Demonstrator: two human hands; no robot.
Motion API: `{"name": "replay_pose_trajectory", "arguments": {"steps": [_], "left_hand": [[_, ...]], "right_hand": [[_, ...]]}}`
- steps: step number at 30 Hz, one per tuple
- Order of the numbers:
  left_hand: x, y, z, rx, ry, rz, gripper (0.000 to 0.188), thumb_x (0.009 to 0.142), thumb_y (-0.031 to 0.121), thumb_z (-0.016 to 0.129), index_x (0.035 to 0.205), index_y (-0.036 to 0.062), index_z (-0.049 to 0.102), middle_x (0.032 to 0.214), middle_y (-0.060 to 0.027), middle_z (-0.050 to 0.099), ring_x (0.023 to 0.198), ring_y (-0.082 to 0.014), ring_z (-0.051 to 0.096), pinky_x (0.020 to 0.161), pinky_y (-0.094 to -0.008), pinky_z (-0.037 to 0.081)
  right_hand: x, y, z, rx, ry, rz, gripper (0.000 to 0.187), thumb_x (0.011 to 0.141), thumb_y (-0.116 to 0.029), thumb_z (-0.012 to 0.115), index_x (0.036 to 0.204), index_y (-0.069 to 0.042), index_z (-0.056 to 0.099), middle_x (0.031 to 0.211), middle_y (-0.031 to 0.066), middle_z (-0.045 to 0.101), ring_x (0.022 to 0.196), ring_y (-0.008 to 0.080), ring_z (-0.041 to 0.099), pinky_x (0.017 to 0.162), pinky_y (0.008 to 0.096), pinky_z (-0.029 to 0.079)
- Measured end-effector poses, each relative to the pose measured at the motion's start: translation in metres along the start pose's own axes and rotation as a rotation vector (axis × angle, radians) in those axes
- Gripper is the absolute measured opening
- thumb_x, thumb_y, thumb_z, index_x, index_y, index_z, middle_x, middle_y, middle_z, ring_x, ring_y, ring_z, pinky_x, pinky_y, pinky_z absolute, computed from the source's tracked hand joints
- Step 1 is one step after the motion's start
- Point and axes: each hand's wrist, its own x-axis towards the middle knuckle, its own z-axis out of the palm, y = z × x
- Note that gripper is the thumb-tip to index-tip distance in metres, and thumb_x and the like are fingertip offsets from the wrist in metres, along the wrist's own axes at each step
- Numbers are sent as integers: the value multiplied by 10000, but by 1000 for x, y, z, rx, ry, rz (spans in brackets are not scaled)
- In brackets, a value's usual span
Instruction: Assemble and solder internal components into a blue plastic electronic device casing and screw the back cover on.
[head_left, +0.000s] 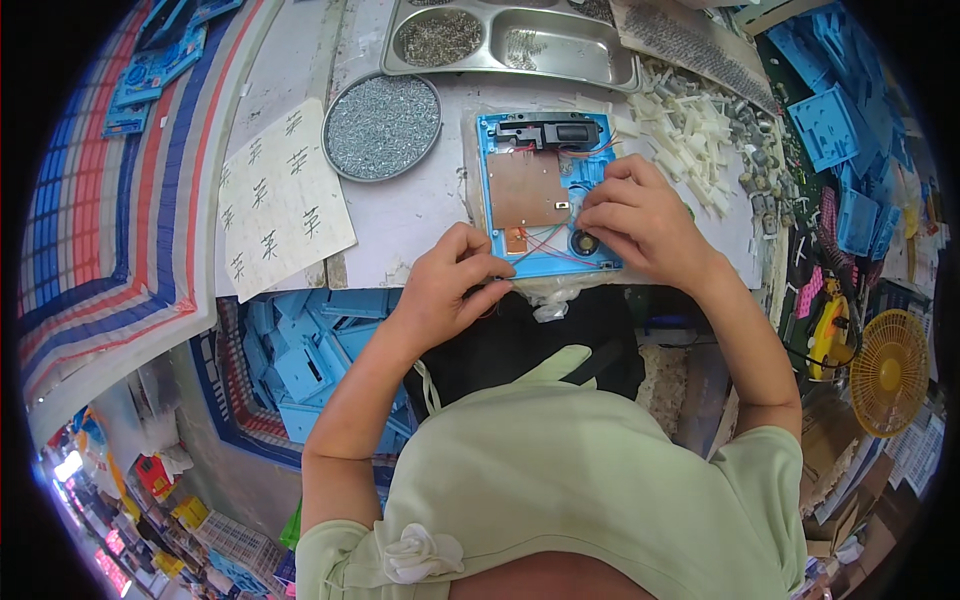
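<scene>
Apparent wiring of blue housing (548,268), left hand (456,277) at seven o'clock, right hand (642,222) at four, grasps indeterminable, likely requires seating wires (545,243) next.

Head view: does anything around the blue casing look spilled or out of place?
Possibly the white plastic pieces and grey cylinders right of the blue casing: they lie jumbled loose on the table, while the small metal parts sit in a round dish. It may just be loose stock. Nothing looks clearly damaged.
</scene>
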Motion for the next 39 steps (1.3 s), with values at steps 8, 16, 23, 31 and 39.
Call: {"name": "replay_pose_trajectory", "arguments": {"steps": [8,16,23,31,39], "left_hand": [[-4,2,1,17,-3,-35,225,784,71,835,987,80,740,934,-66,511,835,-214,552,698,-319,483],[-1,10,-2,57,-18,-80,218,807,104,817,1005,82,726,957,-85,546,838,-255,603,725,-354,511],[2,18,-10,107,-81,-107,260,805,73,819,1049,68,727,974,-73,524,877,-221,580,734,-325,498],[55,27,-60,-136,-213,-122,197,849,93,762,1017,0,719,888,-92,669,790,-211,646,741,-325,514],[254,-36,-28,751,59,23,178,878,200,683,927,40,745,927,-146,689,892,-362,676,789,-470,540]], "right_hand": [[-12,-19,10,-76,66,14,271,680,-106,824,920,-85,700,990,30,676,1037,293,598,915,439,491],[-16,-16,12,-134,110,-57,236,699,-103,801,925,-95,733,994,10,694,1040,282,605,935,447,490],[-24,3,-26,-64,286,246,212,784,-138,764,986,-80,737,1004,81,726,997,310,614,920,445,496],[-42,66,-28,-479,157,560,231,772,-52,699,999,-96,682,830,96,676,906,318,624,796,469,463],[-63,47,-56,134,433,722,157,903,-19,650,1055,-27,614,866,61,624,814,165,593,775,274,459]]}}
